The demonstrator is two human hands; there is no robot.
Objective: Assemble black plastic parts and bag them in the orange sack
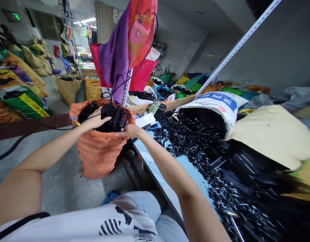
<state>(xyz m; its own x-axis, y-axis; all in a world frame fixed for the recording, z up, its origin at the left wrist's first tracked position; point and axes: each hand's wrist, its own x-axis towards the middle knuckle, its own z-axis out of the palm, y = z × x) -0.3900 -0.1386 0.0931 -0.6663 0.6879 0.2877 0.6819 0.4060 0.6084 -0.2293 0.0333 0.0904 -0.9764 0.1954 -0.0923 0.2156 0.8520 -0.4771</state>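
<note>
Both my arms reach forward over an orange sack (99,151) that stands on the floor left of the table. Between my hands is a stack of black plastic parts (116,116), held above the sack's open mouth. My left hand (95,120) presses against the stack's left side with fingers curled round it. My right hand (128,131) grips the stack from below on its right side. More black parts fill the sack behind the stack.
A light blue table (155,168) on my right carries a large heap of black plastic parts (220,161) spilling from a white sack (220,104). A metal post (126,89) hung with purple and red bags rises behind the orange sack. Filled sacks line the floor at left.
</note>
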